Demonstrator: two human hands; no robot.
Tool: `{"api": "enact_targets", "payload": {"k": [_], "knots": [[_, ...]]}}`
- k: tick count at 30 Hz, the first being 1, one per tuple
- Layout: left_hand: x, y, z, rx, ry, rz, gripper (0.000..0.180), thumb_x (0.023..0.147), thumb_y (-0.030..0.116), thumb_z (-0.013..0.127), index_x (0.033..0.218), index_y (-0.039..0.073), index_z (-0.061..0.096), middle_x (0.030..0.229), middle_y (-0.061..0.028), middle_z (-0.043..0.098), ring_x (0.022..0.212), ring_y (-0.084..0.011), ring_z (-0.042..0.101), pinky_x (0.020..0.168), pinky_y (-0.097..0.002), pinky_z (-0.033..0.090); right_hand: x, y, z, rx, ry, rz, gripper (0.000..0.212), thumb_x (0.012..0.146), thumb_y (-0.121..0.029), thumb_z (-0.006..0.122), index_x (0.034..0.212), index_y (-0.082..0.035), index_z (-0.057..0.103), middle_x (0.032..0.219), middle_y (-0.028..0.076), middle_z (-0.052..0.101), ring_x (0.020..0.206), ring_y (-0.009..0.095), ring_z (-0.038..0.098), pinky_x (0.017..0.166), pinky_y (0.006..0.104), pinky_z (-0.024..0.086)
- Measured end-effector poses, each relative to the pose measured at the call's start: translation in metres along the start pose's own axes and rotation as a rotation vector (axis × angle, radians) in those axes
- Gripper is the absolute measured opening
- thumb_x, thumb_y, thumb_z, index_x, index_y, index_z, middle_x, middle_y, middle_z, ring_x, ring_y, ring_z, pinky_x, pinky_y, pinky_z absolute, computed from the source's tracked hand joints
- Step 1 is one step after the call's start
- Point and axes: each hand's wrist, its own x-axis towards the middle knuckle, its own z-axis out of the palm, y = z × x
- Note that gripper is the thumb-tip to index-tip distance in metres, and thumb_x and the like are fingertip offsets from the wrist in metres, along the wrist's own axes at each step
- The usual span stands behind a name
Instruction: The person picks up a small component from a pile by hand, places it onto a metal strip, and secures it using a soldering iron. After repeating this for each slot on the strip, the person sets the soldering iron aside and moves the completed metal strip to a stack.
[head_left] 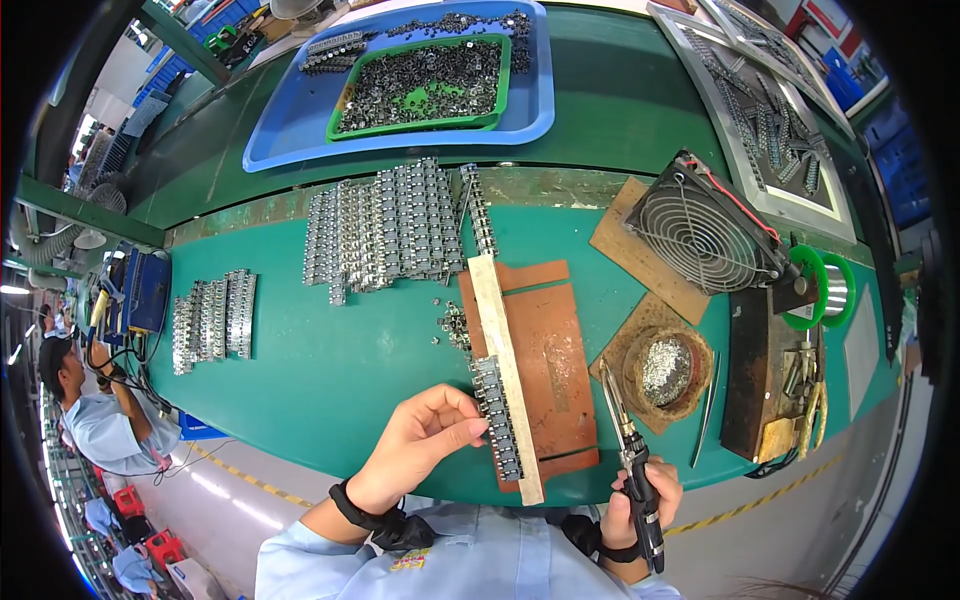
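My left hand (432, 432) is closed in a pinch at the left edge of a strip of small circuit boards (497, 420). Whatever lies between thumb and fingertip is too small to make out. The strip lies along a pale wooden bar (497, 340) on a reddish-brown board (550, 370). In my right hand (650, 500) is a soldering iron (637, 470) with a black handle, its tip pointing up and away. That tip is beside a round holder (705, 365) filled with silvery solder bits. Small loose metal parts (455, 325) are scattered left of the bar.
Board strips stand in a large group (385, 230) and a smaller one (213, 315). Behind is a blue tray (280, 130) containing a green tray (415, 133) of small parts. To the right are a fan (700, 225), a solder spool (835, 290) and a metal-framed tray (735, 130).
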Motion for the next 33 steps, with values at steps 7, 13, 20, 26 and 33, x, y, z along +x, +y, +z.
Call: {"api": "enact_targets", "payload": {"k": [7, 13, 20, 26, 33], "knots": [[0.0, 0.0, 0.0, -0.024, -0.001, 0.023, 0.007, 0.083, 0.003, 0.055, 0.088, 0.001, 0.05, 0.084, -0.0029, 0.057, 0.077, -0.0086, 0.055, 0.071, -0.0214, 0.044, 0.0, 0.0, 0.001, -0.022, 0.013, -0.005, 0.044, 0.076, -0.032, 0.063, 0.104, -0.004, 0.043, 0.074, 0.006, 0.046, 0.059, 0.013, 0.045, 0.061, 0.0267, 0.039], [0.004, 0.002, 0.0, -0.027, -0.029, 0.018, 0.005, 0.084, 0.003, 0.055, 0.088, 0.001, 0.051, 0.084, -0.0028, 0.057, 0.077, -0.0085, 0.055, 0.071, -0.0215, 0.044, 0.0, -0.002, -0.001, -0.004, 0.029, 0.039, 0.045, 0.075, -0.033, 0.064, 0.103, -0.004, 0.044, 0.073, 0.006, 0.046, 0.059, 0.013, 0.045, 0.061, 0.0266, 0.038], [0.0, 0.002, -0.005, -0.054, -0.054, 0.018, 0.006, 0.084, 0.003, 0.054, 0.089, 0.0, 0.052, 0.084, -0.0025, 0.057, 0.078, -0.0082, 0.054, 0.072, -0.0216, 0.044, 0.012, -0.024, -0.012, 0.135, -0.098, 0.027, 0.039, 0.066, -0.018, 0.072, 0.095, 0.0, 0.051, 0.07, 0.009, 0.054, 0.057, 0.021, 0.051, 0.053, 0.032, 0.042], [0.002, 0.0, -0.007, -0.067, -0.081, 0.025, 0.007, 0.084, 0.004, 0.055, 0.089, 0.0, 0.052, 0.084, -0.0018, 0.056, 0.078, -0.0082, 0.054, 0.072, -0.0215, 0.044, 0.042, -0.046, -0.004, 0.161, -0.417, -0.142, 0.042, 0.055, -0.011, 0.077, 0.091, -0.001, 0.057, 0.063, 0.008, 0.055, 0.048, 0.02, 0.051, 0.045, 0.0289, 0.04], [0.003, -0.001, -0.007, -0.08, -0.072, 0.023, 0.007, 0.083, 0.004, 0.056, 0.088, 0.001, 0.052, 0.084, -0.0026, 0.057, 0.076, -0.0086, 0.056, 0.07, -0.021, 0.045, 0.043, -0.048, 0.001, 0.114, -0.462, -0.105, 0.041, 0.052, -0.012, 0.078, 0.087, -0.002, 0.058, 0.059, 0.008, 0.055, 0.047, 0.02, 0.051, 0.045, 0.0278, 0.04]]}}
